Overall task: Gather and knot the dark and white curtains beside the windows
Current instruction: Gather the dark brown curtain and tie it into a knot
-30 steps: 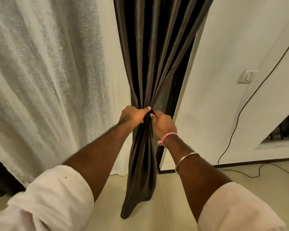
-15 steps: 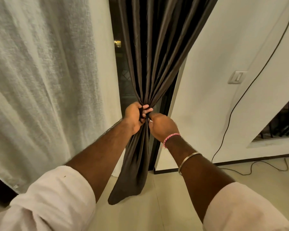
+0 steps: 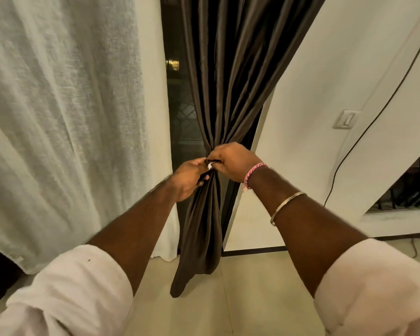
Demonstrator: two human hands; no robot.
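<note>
Here the right hand (image 3: 230, 161) and left hand (image 3: 188, 179) meet, fingers curled, both gripping the gathered waist of the dark brown pleated fabric curtain (image 3: 224, 81), whose tail hangs below them; the white woven curtain (image 3: 58, 117) hangs left.

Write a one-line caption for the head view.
Both hands, left and right, grip the gathered dark curtain beside the white curtain.

Single head cam, looking fwd and down along both forearms, sitting close to the dark curtain (image 3: 218, 93), floor (image 3: 252, 299) showing below.
</note>
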